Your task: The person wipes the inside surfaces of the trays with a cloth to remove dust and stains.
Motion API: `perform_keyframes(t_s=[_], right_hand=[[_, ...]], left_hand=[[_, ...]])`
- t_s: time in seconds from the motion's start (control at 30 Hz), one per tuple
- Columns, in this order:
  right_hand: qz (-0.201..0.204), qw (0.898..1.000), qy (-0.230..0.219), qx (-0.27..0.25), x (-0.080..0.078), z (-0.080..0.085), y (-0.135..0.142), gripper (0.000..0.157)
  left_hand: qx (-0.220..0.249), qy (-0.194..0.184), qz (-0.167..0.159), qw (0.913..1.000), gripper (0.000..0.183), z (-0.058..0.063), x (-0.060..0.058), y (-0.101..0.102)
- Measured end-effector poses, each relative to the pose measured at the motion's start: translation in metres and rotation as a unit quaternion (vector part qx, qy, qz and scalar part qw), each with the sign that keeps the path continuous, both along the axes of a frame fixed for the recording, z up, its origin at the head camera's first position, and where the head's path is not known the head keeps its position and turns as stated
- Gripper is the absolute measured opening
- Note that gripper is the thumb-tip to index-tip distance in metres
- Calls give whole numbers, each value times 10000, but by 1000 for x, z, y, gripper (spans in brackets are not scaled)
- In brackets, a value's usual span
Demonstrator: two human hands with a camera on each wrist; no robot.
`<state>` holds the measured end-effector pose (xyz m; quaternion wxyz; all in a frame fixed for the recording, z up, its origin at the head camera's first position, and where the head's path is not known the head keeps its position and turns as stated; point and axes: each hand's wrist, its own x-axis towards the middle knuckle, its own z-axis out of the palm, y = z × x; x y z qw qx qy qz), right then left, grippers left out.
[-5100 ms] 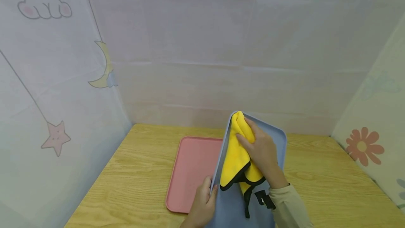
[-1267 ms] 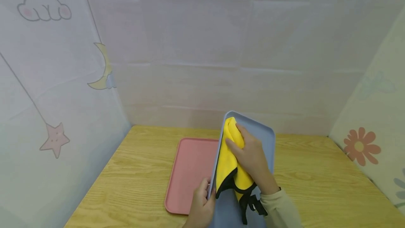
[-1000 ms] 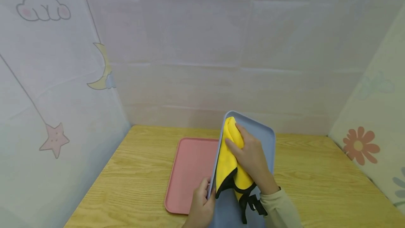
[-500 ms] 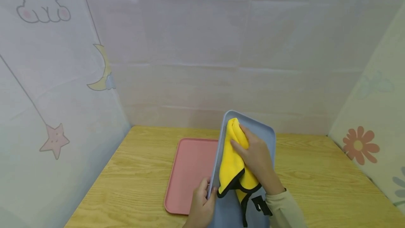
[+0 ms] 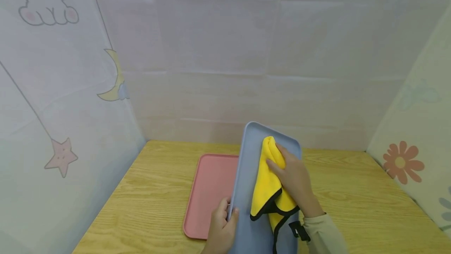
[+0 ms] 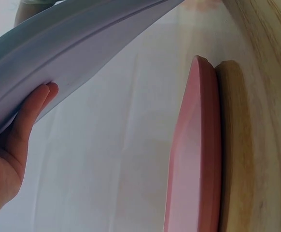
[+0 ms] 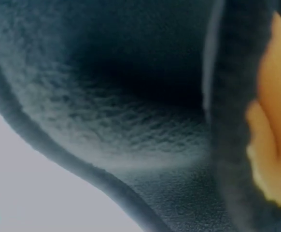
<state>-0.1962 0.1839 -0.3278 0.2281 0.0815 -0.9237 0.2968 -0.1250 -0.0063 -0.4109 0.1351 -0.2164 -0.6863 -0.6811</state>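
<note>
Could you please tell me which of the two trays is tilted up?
The blue tray, gripped at its edge by the left hand, is tilted up; the pink tray, partly hidden behind it, lies flat.

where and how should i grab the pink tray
Probably by the raised left rim of the pink tray, coming from the left: it lies on the table with that edge exposed, while the blue tray in the left hand overlaps its right side.
</note>
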Motion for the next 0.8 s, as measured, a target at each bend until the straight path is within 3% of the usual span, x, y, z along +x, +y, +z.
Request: perform_keyframes(t_s=[0.2, 0.47, 0.7, 0.8], right_hand=[[-152, 9995, -217, 183, -2, -3, 8, 55], [-339, 9966, -554, 503, -7, -11, 23, 55], [-463, 9942, -703, 674, -12, -18, 36, 56], [-496, 9929, -809, 711, -13, -20, 40, 58]], left_hand=[[68, -288, -41, 9996, 20, 4, 1, -2], [110, 160, 27, 9998, 20, 3, 0, -3], [108, -26, 3, 9999, 19, 7, 2, -5], [131, -51, 21, 9999, 20, 3, -1, -6]])
